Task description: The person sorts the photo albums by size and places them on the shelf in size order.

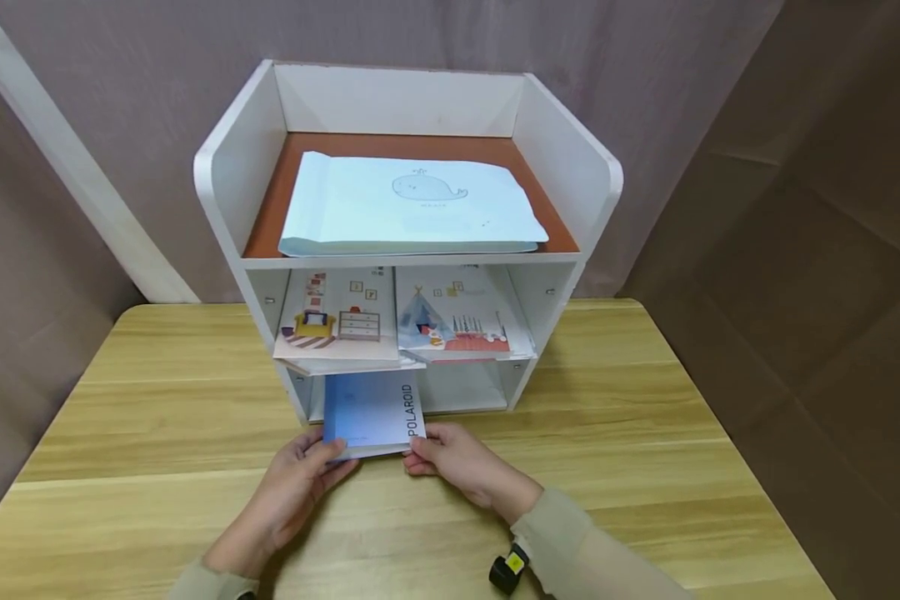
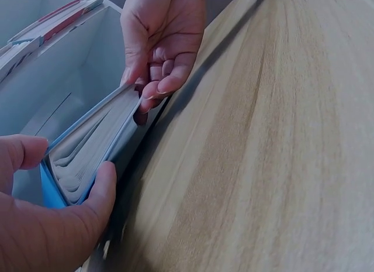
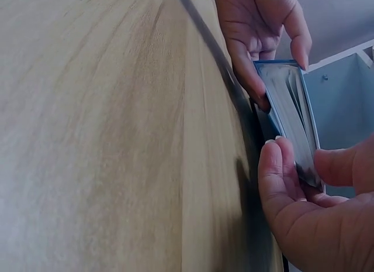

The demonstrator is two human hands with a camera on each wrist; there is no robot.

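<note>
A blue-and-white photo album (image 1: 371, 412) marked POLAROID lies partly inside the bottom compartment of a white shelf unit (image 1: 600, 179), its near end sticking out over the table. My left hand (image 1: 300, 479) pinches its near left corner, thumb on top and fingers beneath. At the near right corner my right hand (image 1: 461, 462) grips it the same way. In the left wrist view the album's page edges (image 2: 96, 140) show between its covers. Seen from the right wrist, the album (image 3: 292, 108) sits between both hands, slightly above the wooden surface.
On the top shelf lies a pale blue whale-print package (image 1: 420, 204). The middle shelf holds illustrated booklets (image 1: 337, 317) side by side, jutting slightly past its edge. The unit stands on a wooden table (image 1: 645, 467), with curtains (image 1: 645, 50) behind. A black strap device (image 1: 508, 569) is on the right wrist.
</note>
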